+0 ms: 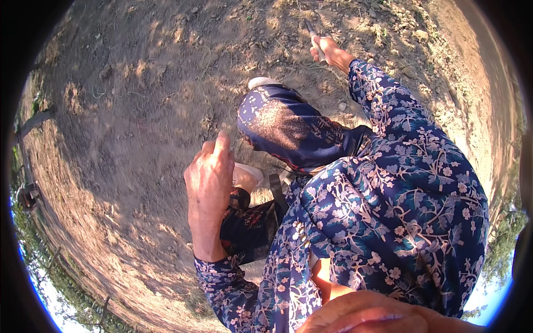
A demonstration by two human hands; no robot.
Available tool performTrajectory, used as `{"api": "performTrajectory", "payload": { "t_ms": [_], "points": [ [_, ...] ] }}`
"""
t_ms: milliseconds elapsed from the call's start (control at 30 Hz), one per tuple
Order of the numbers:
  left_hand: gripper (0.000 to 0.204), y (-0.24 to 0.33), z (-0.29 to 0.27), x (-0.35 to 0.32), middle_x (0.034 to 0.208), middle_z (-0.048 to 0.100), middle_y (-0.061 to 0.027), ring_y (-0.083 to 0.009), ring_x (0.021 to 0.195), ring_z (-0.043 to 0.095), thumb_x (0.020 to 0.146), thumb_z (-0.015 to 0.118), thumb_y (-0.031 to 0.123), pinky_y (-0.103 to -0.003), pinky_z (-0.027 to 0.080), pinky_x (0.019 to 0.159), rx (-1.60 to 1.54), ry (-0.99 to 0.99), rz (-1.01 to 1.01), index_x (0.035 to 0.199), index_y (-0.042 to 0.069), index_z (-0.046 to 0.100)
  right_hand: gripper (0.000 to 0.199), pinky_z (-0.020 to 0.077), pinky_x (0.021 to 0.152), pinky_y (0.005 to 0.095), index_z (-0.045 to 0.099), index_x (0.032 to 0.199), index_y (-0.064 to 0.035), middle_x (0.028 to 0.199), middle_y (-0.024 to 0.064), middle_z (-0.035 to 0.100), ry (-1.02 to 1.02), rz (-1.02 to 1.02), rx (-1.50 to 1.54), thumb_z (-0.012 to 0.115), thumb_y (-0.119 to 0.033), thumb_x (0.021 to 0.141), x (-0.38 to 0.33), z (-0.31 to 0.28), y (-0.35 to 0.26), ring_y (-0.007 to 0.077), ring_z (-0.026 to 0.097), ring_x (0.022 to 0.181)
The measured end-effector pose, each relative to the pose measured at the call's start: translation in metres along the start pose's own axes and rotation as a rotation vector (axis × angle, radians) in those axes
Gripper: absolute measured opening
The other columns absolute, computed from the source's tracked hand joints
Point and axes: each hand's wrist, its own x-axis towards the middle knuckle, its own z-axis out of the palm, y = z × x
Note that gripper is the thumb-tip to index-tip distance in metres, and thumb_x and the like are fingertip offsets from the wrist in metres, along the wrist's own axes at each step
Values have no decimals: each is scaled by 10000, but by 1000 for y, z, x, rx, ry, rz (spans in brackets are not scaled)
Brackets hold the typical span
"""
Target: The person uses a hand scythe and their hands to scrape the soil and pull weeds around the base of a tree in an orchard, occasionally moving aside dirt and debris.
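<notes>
Though partly hidden, pale-handled tool

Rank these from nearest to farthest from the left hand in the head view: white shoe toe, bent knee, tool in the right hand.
1. White shoe toe, just right of the left hand.
2. Bent knee, up and right.
3. Tool, far up in the right hand.

Ground: dry, brown, clodded bare soil with scattered small stones and sparse dry plant stalks. Light: strong low sunlight, dappled with soft leaf shadows; a paler, sunlit strip of beaten earth along the right. Edges: green trees at lower right, thin wooden fence posts and green foliage at lower left, pale blue sky beyond.
</notes>
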Motion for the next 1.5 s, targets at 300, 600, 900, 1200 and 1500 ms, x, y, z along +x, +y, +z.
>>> {"api": "performTrajectory", "payload": {
  "t_ms": [300, 600, 900, 1200, 1500],
  "points": [
    [398, 2, 0, 2, 884, 616, -164, -345, 791, 618, 782, 615, 55, -422, 493, 654, -29, -18, -1, 1172, 50, 534, 307, 434, 395, 270, 498, 861, -60, 660, 38, 508, -339, 127, -77, 518, -357, 936, -23, 25, 49, 125, 497, 487],
    [391, 0, 1, 1, 859, 610, -158, -345, 773, 615, 777, 618, 62, -421, 492, 648, -35, -3, -17, 1161, 51, 546, 275, 380, 351, 259, 473, 851, -84, 646, 22, 487, -339, 128, -268, 513, -344, 930, -53, 38, 70, 93, 455, 451],
    [387, -3, 3, -7, 824, 591, -146, -330, 744, 615, 777, 627, 83, -411, 495, 617, -12, 8, -52, 1157, 66, 554, 277, 418, 386, 274, 456, 851, -62, 657, 52, 499, 2, 18, -38, 463, -312, 970, 46, 93, -28, 130, 469, 477],
    [383, 1, -1, -5, 790, 572, -136, -327, 717, 608, 778, 633, 76, -411, 489, 595, -13, 44, 14, 1149, 67, 542, 394, 436, 417, 337, 520, 801, -34, 612, 72, 499, -262, -64, -491, 553, -410, 913, -24, 89, 79, 170, 515, 499],
    [380, 4, -7, -8, 811, 579, -137, -323, 737, 612, 786, 634, 82, -411, 491, 603, -33, 30, -15, 1153, 72, 538, 249, 411, 366, 262, 470, 890, -51, 692, 62, 506, -189, -11, -186, 482, -290, 959, 10, 95, -6, 119, 481, 481]
  ]
}}
